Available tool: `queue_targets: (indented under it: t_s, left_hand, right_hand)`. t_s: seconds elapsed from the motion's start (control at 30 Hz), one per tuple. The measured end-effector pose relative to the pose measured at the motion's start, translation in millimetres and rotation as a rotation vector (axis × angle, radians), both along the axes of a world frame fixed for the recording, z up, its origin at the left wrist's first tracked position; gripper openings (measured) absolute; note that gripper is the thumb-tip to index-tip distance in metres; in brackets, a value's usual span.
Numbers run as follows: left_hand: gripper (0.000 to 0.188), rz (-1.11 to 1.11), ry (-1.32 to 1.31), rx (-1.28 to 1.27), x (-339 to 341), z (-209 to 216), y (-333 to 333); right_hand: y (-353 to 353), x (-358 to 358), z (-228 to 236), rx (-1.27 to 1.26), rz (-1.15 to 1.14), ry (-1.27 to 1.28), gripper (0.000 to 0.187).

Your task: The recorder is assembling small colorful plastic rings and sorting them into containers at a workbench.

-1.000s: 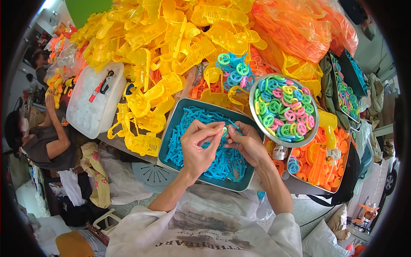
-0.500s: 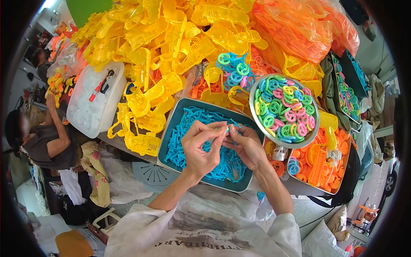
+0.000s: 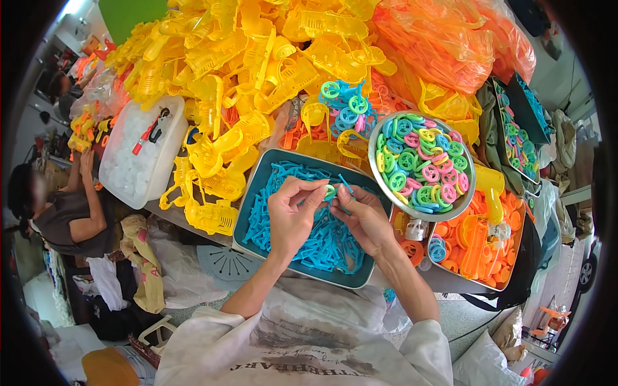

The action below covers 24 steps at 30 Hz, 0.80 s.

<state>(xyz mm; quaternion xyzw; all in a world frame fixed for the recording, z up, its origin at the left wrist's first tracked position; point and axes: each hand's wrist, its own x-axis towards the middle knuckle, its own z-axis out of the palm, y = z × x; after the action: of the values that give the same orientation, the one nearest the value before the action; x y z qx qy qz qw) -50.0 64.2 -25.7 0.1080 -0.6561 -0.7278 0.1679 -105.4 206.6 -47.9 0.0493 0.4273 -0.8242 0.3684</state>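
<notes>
Above a teal tray [image 3: 239, 231] of blue plastic sticks [image 3: 322, 248], my two hands meet. My left hand [image 3: 293, 215] pinches a small green plastic wheel [image 3: 330, 192] between thumb and fingers. A thin blue plastic stick [image 3: 346, 184] juts up from between the thumb and fingers of my right hand [image 3: 367, 222], close beside the wheel. Whether the stick and wheel touch is hidden by the fingertips. To the right of the tray stands a round metal bowl [image 3: 468, 193] full of green, pink, yellow and blue wheels [image 3: 425, 161].
Yellow plastic parts [image 3: 219, 71] are heaped behind the tray. A white tub [image 3: 111, 151] stands left, a bin of orange pieces [image 3: 508, 257] right. Orange parts in clear bags [image 3: 444, 45] lie at the back. Another person [image 3: 71, 209] sits at far left.
My hands have drawn slightly apart, and the green wheel and blue stick now show between them. My left hand has turned a little more upright.
</notes>
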Motion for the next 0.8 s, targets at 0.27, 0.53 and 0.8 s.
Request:
queue_targets:
  t_s: [0.27,0.53,0.8]
  left_hand:
    - [0.017,0.012,0.001,0.075,2,8,-12]
    - [0.018,-0.052,-0.010,0.043,7,11,-10]
    - [0.016,-0.082,-0.076,0.287,7,9,-16]
  right_hand:
    - [-3,11,33,0.342,-0.046,0.650,0.037]
    - [1,5,25,0.605,-0.114,1.037,0.018]
    - [1,4,26,0.641,-0.058,1.145,0.012]
